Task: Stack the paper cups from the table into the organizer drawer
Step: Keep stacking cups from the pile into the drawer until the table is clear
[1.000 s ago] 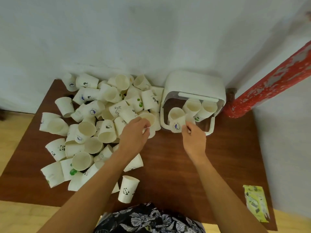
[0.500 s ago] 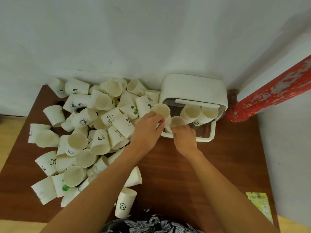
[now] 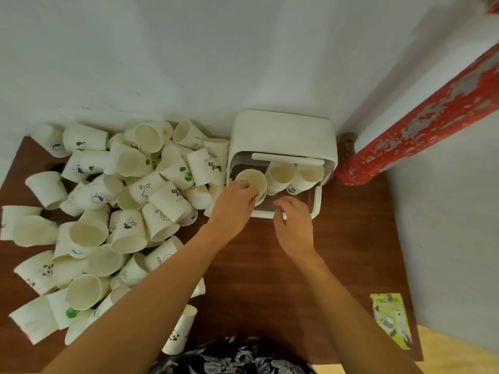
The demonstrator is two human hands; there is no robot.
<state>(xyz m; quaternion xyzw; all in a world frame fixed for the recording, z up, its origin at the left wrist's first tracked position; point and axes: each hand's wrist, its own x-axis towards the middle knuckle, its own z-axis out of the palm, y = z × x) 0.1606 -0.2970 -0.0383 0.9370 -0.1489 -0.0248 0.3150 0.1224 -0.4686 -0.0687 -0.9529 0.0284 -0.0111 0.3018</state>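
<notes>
Since half a second ago, the left hand (image 3: 234, 203) has carried its smooth, tapered paper cup (image 3: 252, 182) into the white plastic organizer drawer (image 3: 280, 171), left of two upright cups there, fingers gripping its rim. Right hand (image 3: 294, 222) hovers released over the drawer's front edge, above the dark wooden counter (image 3: 270, 279).

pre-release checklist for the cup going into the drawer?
1. Left hand grips the cup: ok.
2. Cup over the open drawer, mouth up: ok.
3. Cup seated in the one beneath: cannot tell.
4. Right hand holds nothing, fingers by the drawer's front rim: ok.
5. Room beside the two cup stacks in the drawer: ok.
6. Loose cups left on the table: not ok, many remain.
</notes>
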